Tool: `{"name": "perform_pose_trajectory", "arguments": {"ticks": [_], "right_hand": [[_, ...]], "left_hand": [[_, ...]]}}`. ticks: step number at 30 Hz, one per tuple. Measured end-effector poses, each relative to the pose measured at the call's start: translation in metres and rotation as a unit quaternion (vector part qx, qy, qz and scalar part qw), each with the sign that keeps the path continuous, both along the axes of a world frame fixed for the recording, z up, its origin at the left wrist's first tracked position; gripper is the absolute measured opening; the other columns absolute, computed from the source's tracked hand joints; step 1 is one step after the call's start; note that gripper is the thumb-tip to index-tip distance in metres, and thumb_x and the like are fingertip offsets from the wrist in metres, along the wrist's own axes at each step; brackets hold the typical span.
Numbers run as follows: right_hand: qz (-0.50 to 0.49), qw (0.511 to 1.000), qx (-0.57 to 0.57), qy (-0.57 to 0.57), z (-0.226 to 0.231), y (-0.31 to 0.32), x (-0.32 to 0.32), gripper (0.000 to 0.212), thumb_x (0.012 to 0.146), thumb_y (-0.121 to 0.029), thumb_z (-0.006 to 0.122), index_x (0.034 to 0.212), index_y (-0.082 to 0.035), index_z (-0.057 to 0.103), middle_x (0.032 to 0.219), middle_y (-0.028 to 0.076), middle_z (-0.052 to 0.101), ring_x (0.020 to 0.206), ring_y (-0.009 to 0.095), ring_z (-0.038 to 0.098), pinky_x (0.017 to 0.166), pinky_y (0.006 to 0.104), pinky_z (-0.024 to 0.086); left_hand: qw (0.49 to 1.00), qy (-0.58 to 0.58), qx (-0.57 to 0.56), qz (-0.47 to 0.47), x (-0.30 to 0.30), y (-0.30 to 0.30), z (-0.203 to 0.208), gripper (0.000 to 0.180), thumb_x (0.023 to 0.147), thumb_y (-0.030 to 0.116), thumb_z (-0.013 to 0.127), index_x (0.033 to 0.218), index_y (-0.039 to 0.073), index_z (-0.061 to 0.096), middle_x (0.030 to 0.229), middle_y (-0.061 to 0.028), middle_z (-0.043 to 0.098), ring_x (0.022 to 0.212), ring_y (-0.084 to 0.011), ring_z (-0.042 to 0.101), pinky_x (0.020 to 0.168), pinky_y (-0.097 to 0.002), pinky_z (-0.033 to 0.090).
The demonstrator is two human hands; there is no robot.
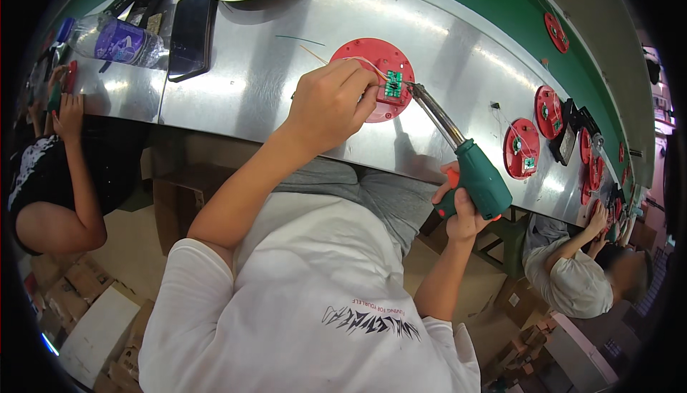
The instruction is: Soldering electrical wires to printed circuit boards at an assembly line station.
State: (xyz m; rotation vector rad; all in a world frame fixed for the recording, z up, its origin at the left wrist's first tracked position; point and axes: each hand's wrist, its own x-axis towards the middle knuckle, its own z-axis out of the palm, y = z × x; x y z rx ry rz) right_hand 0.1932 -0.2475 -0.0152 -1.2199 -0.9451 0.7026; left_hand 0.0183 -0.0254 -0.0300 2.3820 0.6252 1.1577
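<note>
Circuit board point(393, 85): pale wires point(378, 71) already reach it, green wire point(300, 39) loose beyond my pinched left hand point(330, 100); right hand point(464, 213) grips soldering gun point(484, 180).

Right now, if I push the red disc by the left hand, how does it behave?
The red disc looks broad and flat-lying, so it would likely slide rather than tip. The shiny metal bench may offer little grip. Its thin pale wires curve loosely, so they'd probably flop and could snag.
</note>
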Motion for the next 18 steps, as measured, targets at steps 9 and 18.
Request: {"name": "perform_pose_trajectory", "arguments": {"ticks": [9,18], "right_hand": [[-0.057,0.998,0.035,0.02,-0.005,0.002,0.003,0.041,0.091,-0.01,0.058,0.127,0.009,0.055,0.108,0.023,0.066,0.06,0.022,0.062,0.051,0.0313,0.051],[-0.203,0.975,0.082,0.032,-0.006,0.0,0.06,0.038,0.097,-0.022,0.05,0.113,0.012,0.054,0.096,0.025,0.064,0.046,0.022,0.059,0.041,0.0315,0.048]], "left_hand": [[0.999,0.036,0.003,0.001,-0.003,-0.002,0.004,0.009,0.08,0.006,0.07,0.086,0.005,0.064,0.084,-0.0085,0.064,0.074,-0.0268,0.065,0.064,-0.0374,0.054],[0.998,0.018,-0.03,0.057,-0.003,-0.007,0.015,0.014,0.082,0.01,0.072,0.092,0.002,0.067,0.081,-0.0119,0.063,0.07,-0.0302,0.063,0.062,-0.0397,0.051]]}}
